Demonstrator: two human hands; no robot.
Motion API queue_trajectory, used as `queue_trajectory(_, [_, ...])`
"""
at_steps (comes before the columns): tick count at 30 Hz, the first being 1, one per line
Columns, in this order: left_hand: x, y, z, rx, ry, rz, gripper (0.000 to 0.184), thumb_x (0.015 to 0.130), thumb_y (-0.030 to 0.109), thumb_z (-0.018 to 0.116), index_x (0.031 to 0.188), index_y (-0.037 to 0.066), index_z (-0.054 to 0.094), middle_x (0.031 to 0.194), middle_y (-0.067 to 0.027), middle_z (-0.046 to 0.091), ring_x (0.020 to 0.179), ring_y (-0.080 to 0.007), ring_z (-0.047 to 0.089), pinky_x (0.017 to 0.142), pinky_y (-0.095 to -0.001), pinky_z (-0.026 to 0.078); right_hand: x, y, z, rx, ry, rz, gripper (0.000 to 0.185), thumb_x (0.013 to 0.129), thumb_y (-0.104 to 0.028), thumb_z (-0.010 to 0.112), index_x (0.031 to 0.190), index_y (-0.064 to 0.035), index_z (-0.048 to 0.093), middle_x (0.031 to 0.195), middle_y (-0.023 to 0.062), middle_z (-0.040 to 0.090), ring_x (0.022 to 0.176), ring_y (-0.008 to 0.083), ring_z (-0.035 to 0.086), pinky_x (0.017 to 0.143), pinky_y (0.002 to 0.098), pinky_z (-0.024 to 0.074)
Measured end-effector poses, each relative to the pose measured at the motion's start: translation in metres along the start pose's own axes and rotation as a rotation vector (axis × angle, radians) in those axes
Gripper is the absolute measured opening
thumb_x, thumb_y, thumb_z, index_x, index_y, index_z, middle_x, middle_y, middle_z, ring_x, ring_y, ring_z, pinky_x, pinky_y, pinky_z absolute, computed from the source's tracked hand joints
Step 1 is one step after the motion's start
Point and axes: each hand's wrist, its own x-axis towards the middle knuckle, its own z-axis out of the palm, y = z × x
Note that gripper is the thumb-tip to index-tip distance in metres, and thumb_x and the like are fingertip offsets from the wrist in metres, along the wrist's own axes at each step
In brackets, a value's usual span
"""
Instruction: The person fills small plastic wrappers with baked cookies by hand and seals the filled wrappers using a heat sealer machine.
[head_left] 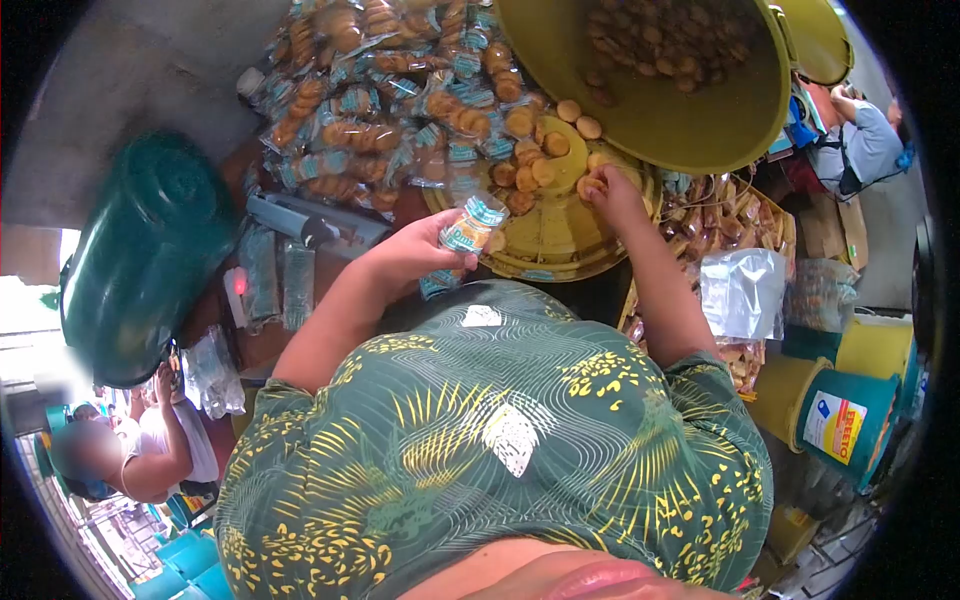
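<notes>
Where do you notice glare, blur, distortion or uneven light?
Head view: light is uneven, washed out at the left edge, dim inside the yellow bucket; head view: glare on the plastic bag and green bin; head view: black corners, curved wide-angle distortion; head view: blurred patch on the person at lower left, but the packet in the left hand looks fairly sharp.

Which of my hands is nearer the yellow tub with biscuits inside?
Right. Your right hand is near the yellow tub, gripping a biscuit; your left hand, holding a packet, is farther away to the left.
</notes>
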Motion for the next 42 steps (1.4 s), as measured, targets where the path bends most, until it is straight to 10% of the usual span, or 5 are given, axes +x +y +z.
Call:
queue_trajectory(7, [0.003,0.003,0.000,0.032,0.009,-0.054,0.059,0.081,0.001,0.071,0.136,0.006,0.049,0.106,-0.0009,0.063,0.093,-0.0088,0.058,0.080,-0.0256,0.047,-0.010,-0.003,-0.004,0.112,-0.096,0.135,0.027,0.082,-0.016,0.077,0.103,-0.0062,0.062,0.102,0.0133,0.068,0.094,0.0271,0.065,0.084,0.0340,0.0508])
queue_trajectory(13, [0.002,0.001,-0.006,0.110,-0.037,-0.067,0.060,0.082,0.004,0.073,0.136,0.005,0.048,0.106,-0.0015,0.062,0.094,-0.0097,0.058,0.082,-0.0264,0.047,-0.017,-0.091,-0.034,0.826,-0.302,-0.082,0.024,0.088,-0.012,0.072,0.107,-0.0037,0.059,0.110,0.0066,0.067,0.099,0.0134,0.061,0.087,0.0296,0.0501])
queue_trajectory(26, [-0.005,0.003,0.000,-0.025,-0.084,0.137,0.056,0.082,0.007,0.076,0.131,0.005,0.048,0.101,-0.0011,0.061,0.088,-0.0092,0.058,0.075,-0.0251,0.048,-0.009,-0.171,-0.020,0.853,-0.695,-0.178,0.022,0.091,-0.011,0.068,0.109,-0.0020,0.059,0.097,0.0028,0.064,0.093,0.0106,0.060,0.087,0.0262,0.0495])
queue_trajectory(35, [-0.012,0.008,0.004,-0.084,-0.093,0.185,0.062,0.082,0.009,0.077,0.135,0.006,0.045,0.104,-0.0010,0.062,0.088,-0.0098,0.060,0.076,-0.0262,0.050,-0.001,-0.177,-0.010,0.794,-0.650,-0.185,0.014,0.090,-0.011,0.069,0.098,-0.0015,0.064,0.099,0.0037,0.061,0.093,0.0100,0.057,0.081,0.0259,0.0487])
queue_trajectory(42, [-0.015,0.033,0.012,-0.103,0.076,0.274,0.055,0.083,0.014,0.076,0.130,0.007,0.048,0.108,-0.0003,0.061,0.093,-0.0094,0.059,0.079,-0.0260,0.050,-0.005,-0.225,-0.024,0.289,0.030,-0.855,0.016,0.083,-0.016,0.074,0.085,-0.0029,0.064,0.096,0.0117,0.063,0.089,0.0275,0.061,0.077,0.0373,0.0496])
